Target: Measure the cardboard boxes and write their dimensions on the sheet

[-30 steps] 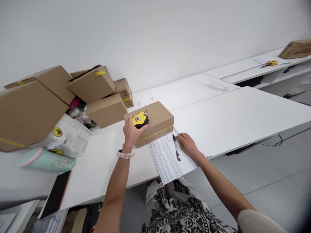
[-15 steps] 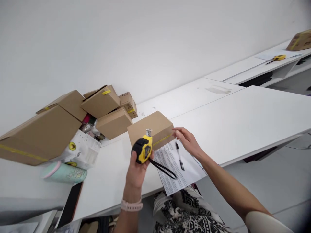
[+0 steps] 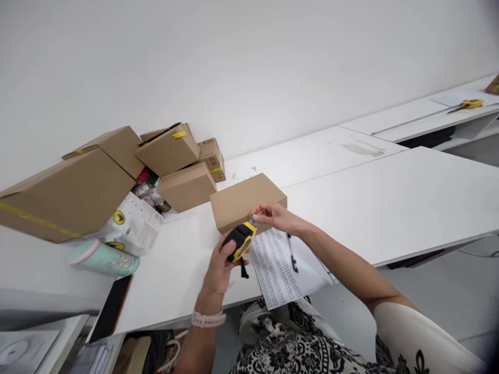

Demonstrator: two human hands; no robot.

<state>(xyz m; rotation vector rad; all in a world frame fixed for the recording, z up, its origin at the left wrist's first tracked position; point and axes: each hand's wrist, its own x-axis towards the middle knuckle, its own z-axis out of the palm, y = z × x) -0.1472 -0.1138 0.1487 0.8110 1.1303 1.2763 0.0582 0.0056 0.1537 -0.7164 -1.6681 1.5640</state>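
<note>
A black and yellow tape measure [image 3: 240, 241] is gripped in my left hand [image 3: 218, 267], its short strap hanging below. The fingers of my right hand [image 3: 275, 215] are closed in a pinch on the metal end of its blade, at the mouth of the case. Just behind both hands a closed brown cardboard box [image 3: 245, 196] lies on the white table [image 3: 183, 270]. Under my right forearm are a printed sheet [image 3: 273, 267] with columns of figures and a black pen [image 3: 292, 253] on it.
Several cardboard boxes [image 3: 167, 150] are stacked at the left by the wall. Near them stand a white avocado-print box [image 3: 136, 223], a mint tumbler [image 3: 105, 258] lying down, and a dark flat object [image 3: 111, 309]. Another tape measure [image 3: 472, 104] lies far right.
My right hand has moved left from the box's right end to the blade tip. The tape measure has tilted and turned toward it. The view has shifted slightly.
</note>
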